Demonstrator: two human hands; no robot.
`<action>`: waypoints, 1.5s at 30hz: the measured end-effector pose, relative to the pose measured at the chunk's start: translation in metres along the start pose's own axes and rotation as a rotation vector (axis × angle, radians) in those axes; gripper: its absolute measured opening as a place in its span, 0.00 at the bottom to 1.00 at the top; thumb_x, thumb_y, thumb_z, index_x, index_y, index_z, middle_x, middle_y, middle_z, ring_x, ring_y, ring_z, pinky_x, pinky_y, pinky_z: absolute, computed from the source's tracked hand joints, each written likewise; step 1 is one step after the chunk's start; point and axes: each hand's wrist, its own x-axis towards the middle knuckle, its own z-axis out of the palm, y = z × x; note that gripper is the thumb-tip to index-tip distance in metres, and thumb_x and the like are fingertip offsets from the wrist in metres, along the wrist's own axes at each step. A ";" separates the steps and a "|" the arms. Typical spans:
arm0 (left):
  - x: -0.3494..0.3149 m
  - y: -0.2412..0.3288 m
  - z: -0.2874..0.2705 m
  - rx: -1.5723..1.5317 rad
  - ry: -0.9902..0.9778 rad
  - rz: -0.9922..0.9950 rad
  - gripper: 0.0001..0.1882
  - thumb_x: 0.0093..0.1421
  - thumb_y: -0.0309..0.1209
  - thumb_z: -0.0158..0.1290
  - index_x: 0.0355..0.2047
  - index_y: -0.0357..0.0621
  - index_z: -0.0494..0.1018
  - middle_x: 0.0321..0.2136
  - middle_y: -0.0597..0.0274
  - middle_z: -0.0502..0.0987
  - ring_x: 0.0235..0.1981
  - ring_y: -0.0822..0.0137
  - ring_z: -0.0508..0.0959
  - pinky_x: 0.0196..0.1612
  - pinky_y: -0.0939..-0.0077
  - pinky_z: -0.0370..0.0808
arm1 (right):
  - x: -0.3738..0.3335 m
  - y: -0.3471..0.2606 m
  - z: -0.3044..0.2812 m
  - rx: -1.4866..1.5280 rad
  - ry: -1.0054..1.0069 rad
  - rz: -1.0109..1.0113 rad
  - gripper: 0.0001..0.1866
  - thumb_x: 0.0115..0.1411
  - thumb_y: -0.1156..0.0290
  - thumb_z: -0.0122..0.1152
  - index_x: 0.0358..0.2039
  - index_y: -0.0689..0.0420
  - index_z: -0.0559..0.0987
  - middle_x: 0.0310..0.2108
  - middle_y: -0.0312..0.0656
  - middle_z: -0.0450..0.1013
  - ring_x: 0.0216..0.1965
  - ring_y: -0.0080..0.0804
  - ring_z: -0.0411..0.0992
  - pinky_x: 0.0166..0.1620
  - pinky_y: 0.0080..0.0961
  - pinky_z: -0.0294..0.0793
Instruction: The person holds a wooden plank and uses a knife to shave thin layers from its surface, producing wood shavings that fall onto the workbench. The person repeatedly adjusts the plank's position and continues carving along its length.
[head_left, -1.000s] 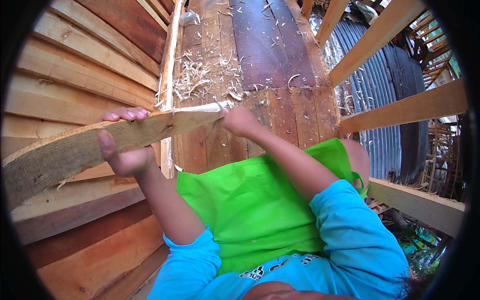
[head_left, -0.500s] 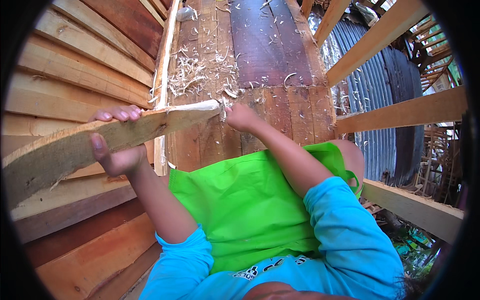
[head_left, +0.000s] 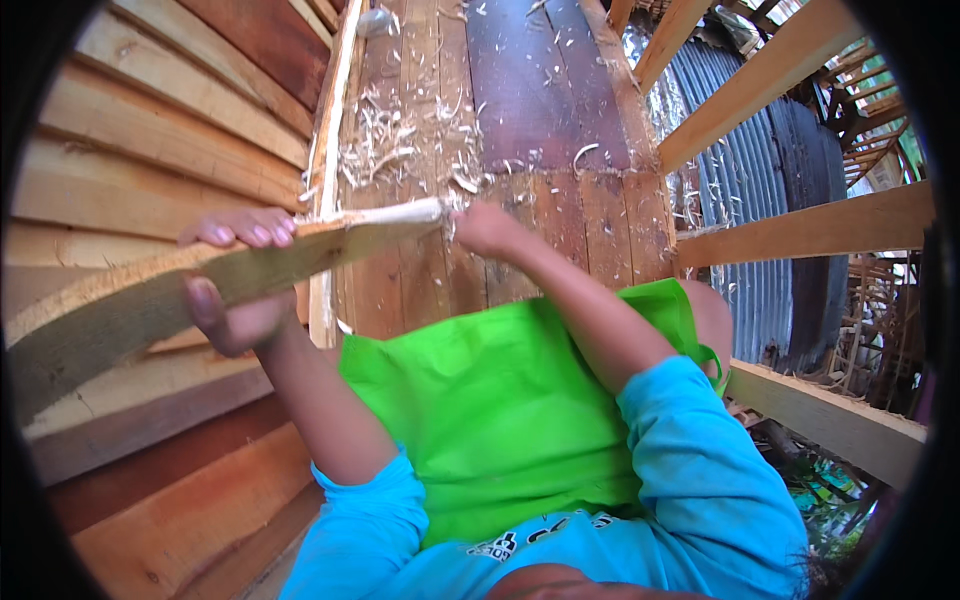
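Starting at the far left, we have a wall of overlapping wooden planks [head_left: 150,130], honey-coloured and reddish, its boards fanning in toward the middle. Across it sweeps the curved board [head_left: 310,255], thick and rough-faced, running from the left rim up to a narrow, pale, whittled-looking tip near the centre of the view. And there's the left hand [head_left: 245,325], closed firmly around that board, fingers draped over the upper edge, thumb pressed to the near face, a solid grip! Next along, a pale timber edge [head_left: 321,305] passes beneath the board; whether the two touch, nobody can tell from up here. Beyond it, curly wood shavings [head_left: 385,140] lie scattered thickly over the plank floor [head_left: 400,290], with a greyish rounded object [head_left: 376,23] up at the top. Now to the tip, and right beside it is the right hand [head_left: 487,230], fingers curled in, slightly blurred; whether it holds anything, the view won't tell. Below, a bright green cloth [head_left: 500,420] covers the lap, a blue shirt [head_left: 700,440] under and around it, sleeves above the elbows. Farther up, a dark, glossy panel [head_left: 530,100] sits among the floorboards, flecked with chips. Out on the right, wooden rails [head_left: 800,225] slant across the view, corrugated metal sheets [head_left: 735,150] showing behind them, greyish blue and ridged.
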 end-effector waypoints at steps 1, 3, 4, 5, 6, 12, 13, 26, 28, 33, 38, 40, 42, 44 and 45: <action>0.004 0.000 -0.002 -0.015 -0.009 0.022 0.22 0.59 0.49 0.44 0.39 0.42 0.66 0.29 0.53 0.71 0.31 0.60 0.71 0.40 0.59 0.68 | -0.005 -0.006 0.004 0.044 -0.013 -0.065 0.27 0.67 0.55 0.40 0.35 0.66 0.79 0.26 0.57 0.75 0.30 0.52 0.74 0.39 0.43 0.72; -0.001 0.002 -0.005 -0.034 0.003 0.020 0.22 0.59 0.48 0.45 0.39 0.41 0.65 0.29 0.51 0.71 0.30 0.59 0.71 0.39 0.59 0.69 | -0.016 -0.026 -0.004 0.124 -0.111 -0.061 0.26 0.67 0.55 0.40 0.35 0.64 0.80 0.25 0.53 0.75 0.28 0.43 0.74 0.35 0.41 0.71; -0.004 0.002 -0.004 -0.050 0.008 0.014 0.22 0.59 0.48 0.45 0.39 0.40 0.65 0.28 0.51 0.71 0.29 0.59 0.72 0.38 0.58 0.69 | -0.014 -0.018 -0.004 0.159 -0.145 -0.030 0.26 0.67 0.55 0.40 0.35 0.64 0.80 0.24 0.52 0.75 0.27 0.42 0.74 0.35 0.41 0.71; -0.001 0.000 -0.003 -0.013 0.007 0.030 0.22 0.59 0.49 0.46 0.39 0.41 0.65 0.28 0.51 0.71 0.29 0.59 0.72 0.38 0.58 0.70 | -0.010 -0.008 -0.008 0.185 -0.159 -0.013 0.25 0.67 0.55 0.40 0.35 0.64 0.80 0.24 0.52 0.75 0.26 0.41 0.73 0.35 0.41 0.72; 0.001 -0.001 -0.001 -0.030 0.001 0.033 0.22 0.59 0.49 0.46 0.38 0.40 0.65 0.28 0.52 0.71 0.29 0.59 0.72 0.38 0.59 0.69 | -0.003 0.002 -0.010 0.210 -0.168 -0.003 0.25 0.67 0.55 0.40 0.34 0.63 0.80 0.23 0.51 0.74 0.25 0.40 0.73 0.35 0.40 0.72; -0.003 0.000 -0.004 -0.013 0.022 0.044 0.22 0.59 0.49 0.46 0.37 0.41 0.66 0.27 0.51 0.71 0.29 0.59 0.72 0.36 0.60 0.71 | -0.008 0.005 0.004 0.028 -0.066 0.032 0.24 0.65 0.58 0.41 0.35 0.67 0.79 0.30 0.59 0.75 0.35 0.52 0.76 0.44 0.45 0.73; 0.001 -0.003 0.002 -0.035 -0.029 0.059 0.22 0.59 0.49 0.46 0.37 0.40 0.66 0.27 0.51 0.71 0.29 0.59 0.72 0.36 0.61 0.71 | -0.004 0.019 0.006 -0.018 -0.047 0.068 0.24 0.65 0.58 0.42 0.36 0.67 0.79 0.33 0.59 0.76 0.37 0.53 0.76 0.45 0.44 0.73; -0.010 0.002 -0.007 0.014 -0.039 0.027 0.22 0.59 0.51 0.44 0.38 0.43 0.66 0.28 0.55 0.71 0.29 0.61 0.70 0.38 0.62 0.68 | -0.029 -0.049 -0.014 0.226 -0.174 -0.026 0.27 0.67 0.55 0.39 0.34 0.66 0.79 0.27 0.55 0.76 0.31 0.50 0.76 0.40 0.45 0.73; -0.003 -0.002 0.004 -0.002 0.011 0.026 0.22 0.60 0.51 0.44 0.38 0.43 0.66 0.27 0.55 0.71 0.29 0.61 0.71 0.37 0.62 0.68 | -0.013 -0.012 -0.003 0.134 -0.090 -0.019 0.26 0.67 0.56 0.39 0.34 0.66 0.79 0.27 0.54 0.76 0.31 0.47 0.76 0.41 0.44 0.74; -0.013 0.006 -0.005 0.009 -0.006 0.028 0.22 0.59 0.52 0.45 0.37 0.43 0.66 0.27 0.56 0.70 0.29 0.62 0.70 0.37 0.62 0.68 | -0.018 -0.026 -0.002 0.103 -0.107 0.027 0.25 0.65 0.56 0.40 0.37 0.67 0.79 0.35 0.59 0.76 0.39 0.52 0.75 0.47 0.45 0.73; -0.006 0.002 0.003 0.022 0.000 0.023 0.22 0.59 0.51 0.46 0.37 0.42 0.65 0.27 0.54 0.70 0.29 0.61 0.71 0.37 0.61 0.69 | -0.007 -0.012 0.005 0.043 -0.055 0.026 0.26 0.64 0.55 0.41 0.34 0.66 0.79 0.32 0.58 0.76 0.37 0.51 0.76 0.45 0.43 0.73; -0.008 0.002 -0.007 -0.024 -0.044 0.055 0.21 0.58 0.47 0.47 0.38 0.39 0.65 0.28 0.51 0.71 0.28 0.59 0.72 0.37 0.60 0.70 | -0.017 -0.031 -0.003 0.078 -0.045 -0.056 0.26 0.65 0.55 0.41 0.32 0.66 0.79 0.30 0.59 0.76 0.35 0.52 0.76 0.43 0.44 0.73; -0.015 0.001 0.000 -0.041 0.034 0.009 0.22 0.59 0.48 0.47 0.38 0.39 0.65 0.28 0.51 0.71 0.29 0.59 0.72 0.37 0.60 0.70 | -0.009 -0.006 0.005 0.094 -0.050 0.023 0.26 0.66 0.56 0.40 0.30 0.66 0.79 0.26 0.59 0.75 0.30 0.51 0.75 0.40 0.45 0.73; -0.003 -0.005 0.005 -0.039 0.027 0.038 0.22 0.59 0.48 0.47 0.38 0.39 0.65 0.28 0.51 0.71 0.29 0.59 0.72 0.37 0.61 0.70 | 0.008 0.033 0.009 -0.020 0.006 0.022 0.26 0.67 0.57 0.39 0.30 0.66 0.80 0.25 0.58 0.75 0.29 0.49 0.76 0.39 0.44 0.73; -0.005 -0.004 0.003 -0.036 0.005 -0.003 0.23 0.59 0.51 0.45 0.37 0.42 0.65 0.28 0.54 0.70 0.30 0.61 0.70 0.38 0.62 0.68 | 0.005 0.020 0.012 -0.051 0.032 -0.017 0.26 0.67 0.57 0.39 0.30 0.66 0.80 0.25 0.58 0.75 0.29 0.50 0.75 0.39 0.44 0.74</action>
